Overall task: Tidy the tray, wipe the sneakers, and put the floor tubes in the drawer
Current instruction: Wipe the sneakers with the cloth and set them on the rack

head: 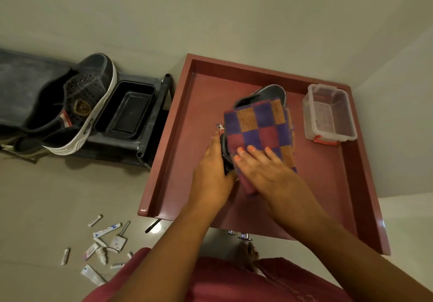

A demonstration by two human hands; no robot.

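Note:
A dark sneaker [271, 92] lies in the red tray [257, 72], mostly covered by a checked purple, orange and red cloth [257, 123]. My right hand [262, 168] presses flat on the cloth over the shoe, fingers straight. My left hand [210, 175] grips the sneaker's near end from the left side. A second dark sneaker [89, 100] with a white sole rests on a low black rack at the left. Several small tubes and packets [103, 243] are scattered on the floor at the lower left.
A clear plastic box [329, 114] with a red clasp stands in the tray's far right corner. An empty black tub [126, 112] sits on the black rack [150, 142] beside the tray. Chrome drawer knobs [243, 235] show below the tray's front edge. My bare foot [251, 252] is below.

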